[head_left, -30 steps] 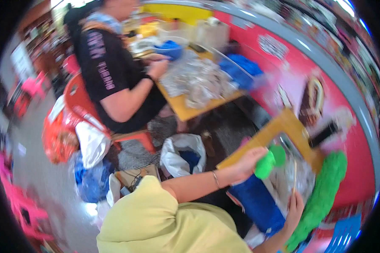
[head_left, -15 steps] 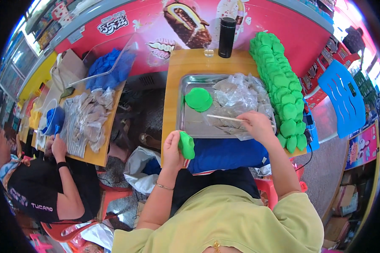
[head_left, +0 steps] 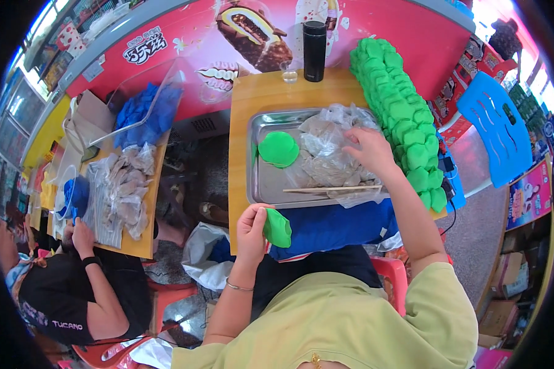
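Observation:
My left hand pinches a green, flat, soft piece just below the near edge of a metal tray. Inside the tray, a small stack of green rounds sits on the left, beside crumpled clear bags of greyish pieces on the right. My right hand is over these bags with thumb and fingers apart and nothing visible in them. A pale thin stick lies across the tray's near edge. A long heap of green pieces runs along the right of the tray.
The wooden table bears a black flask and glass. At left, a co-worker handles blue material at another table. A blue chair stands right; a white sack lies below.
The view has swung round to face the table squarely. My right hand has let go of the stick, which now lies on the tray, and has moved up over the bags.

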